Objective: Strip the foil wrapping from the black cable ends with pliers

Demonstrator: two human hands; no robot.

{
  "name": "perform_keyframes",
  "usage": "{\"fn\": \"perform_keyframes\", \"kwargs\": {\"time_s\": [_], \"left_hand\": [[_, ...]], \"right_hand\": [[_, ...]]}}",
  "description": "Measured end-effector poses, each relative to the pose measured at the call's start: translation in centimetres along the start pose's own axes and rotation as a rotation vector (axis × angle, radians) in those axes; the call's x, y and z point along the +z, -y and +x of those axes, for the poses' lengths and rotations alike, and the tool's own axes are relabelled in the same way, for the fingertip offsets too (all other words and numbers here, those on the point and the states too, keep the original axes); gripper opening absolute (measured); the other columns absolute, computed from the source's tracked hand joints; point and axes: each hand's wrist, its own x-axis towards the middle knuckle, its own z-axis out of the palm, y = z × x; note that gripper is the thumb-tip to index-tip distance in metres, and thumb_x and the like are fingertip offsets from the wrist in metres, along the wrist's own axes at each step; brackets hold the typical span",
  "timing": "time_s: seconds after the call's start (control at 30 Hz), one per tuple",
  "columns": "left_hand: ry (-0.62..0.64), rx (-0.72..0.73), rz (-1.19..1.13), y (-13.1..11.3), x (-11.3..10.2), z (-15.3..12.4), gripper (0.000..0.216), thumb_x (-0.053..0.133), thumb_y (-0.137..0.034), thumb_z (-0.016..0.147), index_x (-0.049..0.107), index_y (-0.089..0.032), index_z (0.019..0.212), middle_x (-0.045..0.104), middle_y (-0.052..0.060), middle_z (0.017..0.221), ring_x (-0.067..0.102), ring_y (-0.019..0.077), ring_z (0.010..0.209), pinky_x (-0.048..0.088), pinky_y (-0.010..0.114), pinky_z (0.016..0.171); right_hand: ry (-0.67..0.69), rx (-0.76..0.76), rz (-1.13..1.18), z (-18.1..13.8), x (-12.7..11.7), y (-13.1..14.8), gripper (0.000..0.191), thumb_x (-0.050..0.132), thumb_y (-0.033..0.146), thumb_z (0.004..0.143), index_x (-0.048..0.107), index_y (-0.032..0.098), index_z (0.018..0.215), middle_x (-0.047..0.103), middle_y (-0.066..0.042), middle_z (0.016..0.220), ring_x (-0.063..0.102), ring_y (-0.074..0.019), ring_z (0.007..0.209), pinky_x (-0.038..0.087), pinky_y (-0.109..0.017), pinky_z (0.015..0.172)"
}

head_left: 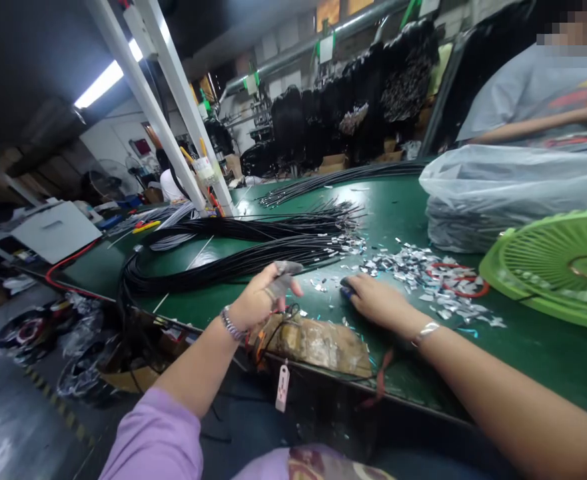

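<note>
My left hand (262,298) hovers over the green table's near edge with its fingers curled; the fingertips are smeared, and a thin black wire shows under them. My right hand (377,300) rests palm down on the table (403,213), fingers together over a small dark object at its tip. A scatter of small silver labels (413,267) lies just beyond the right hand. A long bundle of black cables (253,257) runs across the table in front of the left hand. A worn tape-covered pad (318,343) sits between both hands.
A green fan grille (558,267) lies at the right. Behind it sits a clear plastic bag of cables (503,193), and another person in a grey shirt (538,93) stands beyond. More cable bundles (343,177) lie further back. White posts (173,113) rise at the table's left.
</note>
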Motion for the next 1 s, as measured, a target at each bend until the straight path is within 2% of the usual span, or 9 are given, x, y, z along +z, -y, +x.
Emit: {"fn": "perform_keyframes", "kwargs": {"time_s": [0.07,0.13,0.2,0.3,0.5,0.63,0.77,0.9,1.0], "left_hand": [[0.072,-0.021,0.104,0.7,1.1,2.8,0.045,0.046,-0.049,0.085,0.056,-0.015,0.113,0.065,0.004,0.082,0.046,0.0052,0.045,0.033,0.019,0.044],[0.133,-0.047,0.214,1.8,2.4,5.2,0.04,0.047,-0.047,0.084,0.06,-0.013,0.101,0.064,0.003,0.077,0.045,0.0055,0.045,0.035,0.02,0.045],[0.196,-0.111,0.275,3.1,3.6,7.0,0.035,0.048,-0.043,0.083,0.061,-0.013,0.094,0.064,0.002,0.073,0.046,0.0068,0.044,0.035,0.02,0.044],[0.248,-0.133,0.353,4.6,4.9,8.4,0.024,0.049,-0.034,0.081,0.059,-0.014,0.087,0.063,0.002,0.069,0.049,0.0093,0.047,0.036,0.021,0.044],[0.242,0.026,0.512,5.8,5.2,8.4,0.013,0.055,-0.025,0.075,0.057,-0.015,0.085,0.062,0.003,0.073,0.053,0.013,0.062,0.04,0.022,0.054],[0.339,-0.046,0.403,5.9,4.6,8.0,0.013,0.048,-0.025,0.081,0.056,-0.016,0.086,0.063,0.003,0.072,0.053,0.011,0.054,0.041,0.021,0.05],[0.413,-0.056,0.41,5.6,4.1,7.8,0.021,0.043,-0.03,0.087,0.056,-0.016,0.082,0.064,0.003,0.071,0.053,0.0095,0.048,0.04,0.021,0.048],[0.349,-0.037,0.502,5.1,4.0,7.7,0.024,0.045,-0.032,0.086,0.057,-0.015,0.073,0.063,0.002,0.065,0.051,0.0095,0.048,0.037,0.021,0.049],[0.272,0.061,0.664,4.7,4.0,7.7,0.022,0.051,-0.028,0.082,0.058,-0.015,0.066,0.058,0.0,0.059,0.048,0.0103,0.053,0.033,0.022,0.052]], "right_hand": [[-0.1,0.001,0.092,0.8,0.1,-0.8,0.023,0.046,0.024,0.081,0.065,0.017,0.092,0.068,-0.013,0.093,0.062,-0.0248,0.085,0.046,-0.034,0.073],[-0.158,-0.094,0.306,0.8,0.2,-1.3,0.027,0.044,0.031,0.084,0.063,0.019,0.098,0.069,-0.009,0.091,0.063,-0.0229,0.082,0.048,-0.033,0.071],[-0.178,-0.175,0.473,0.3,0.4,-1.5,0.029,0.047,0.037,0.083,0.062,0.02,0.102,0.069,-0.006,0.086,0.062,-0.0198,0.072,0.048,-0.03,0.064],[-0.17,-0.169,0.579,-0.5,1.0,-1.6,0.029,0.054,0.041,0.08,0.062,0.02,0.098,0.066,-0.004,0.076,0.055,-0.0159,0.058,0.045,-0.028,0.055],[-0.173,-0.044,0.741,0.0,2.2,-1.7,0.025,0.059,0.044,0.075,0.062,0.02,0.079,0.065,-0.003,0.072,0.058,-0.0191,0.069,0.048,-0.033,0.068],[-0.11,-0.014,0.896,0.4,1.9,-1.2,0.032,0.063,0.051,0.071,0.062,0.019,0.073,0.065,-0.002,0.071,0.058,-0.0187,0.07,0.047,-0.033,0.07],[-0.06,0.055,0.988,0.1,1.3,-0.8,0.033,0.064,0.052,0.068,0.062,0.019,0.071,0.057,0.002,0.058,0.054,-0.0159,0.062,0.046,-0.03,0.062],[-0.074,0.064,0.918,-0.1,1.0,-0.8,0.028,0.061,0.047,0.07,0.062,0.019,0.07,0.058,0.002,0.06,0.052,-0.0152,0.061,0.044,-0.029,0.061],[-0.093,0.035,0.815,-0.1,1.0,-1.0,0.027,0.059,0.046,0.071,0.061,0.019,0.067,0.06,0.001,0.063,0.051,-0.0156,0.063,0.042,-0.028,0.061]]}}
